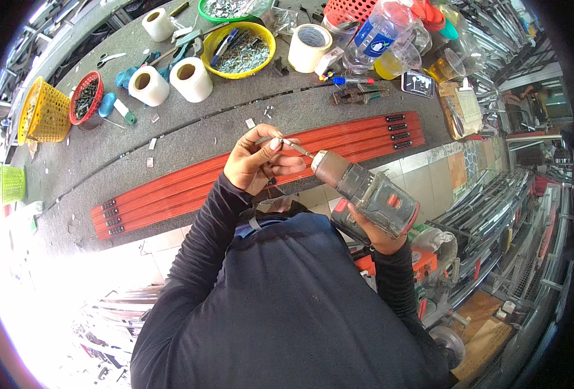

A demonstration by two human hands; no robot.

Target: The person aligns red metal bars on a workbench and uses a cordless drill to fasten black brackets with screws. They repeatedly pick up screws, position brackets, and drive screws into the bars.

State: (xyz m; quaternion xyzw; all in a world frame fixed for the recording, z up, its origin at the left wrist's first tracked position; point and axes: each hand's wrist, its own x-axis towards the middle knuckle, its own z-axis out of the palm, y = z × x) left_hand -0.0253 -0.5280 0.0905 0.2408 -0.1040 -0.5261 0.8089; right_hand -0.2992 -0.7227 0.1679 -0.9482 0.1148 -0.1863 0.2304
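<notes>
Hands (253, 165) (383, 235): pinch at bit (302, 150), grip on drill (365, 188)

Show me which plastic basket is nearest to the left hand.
The shallow round yellow plastic basket of silvery metal pieces; the red, green and taller yellow baskets stand farther from the left hand.

I've got this messy grey bench (67, 162): red bars (183, 187) along the near edge, white rolls (199, 89), scissors (110, 59), yellow basket (48, 117).
</notes>
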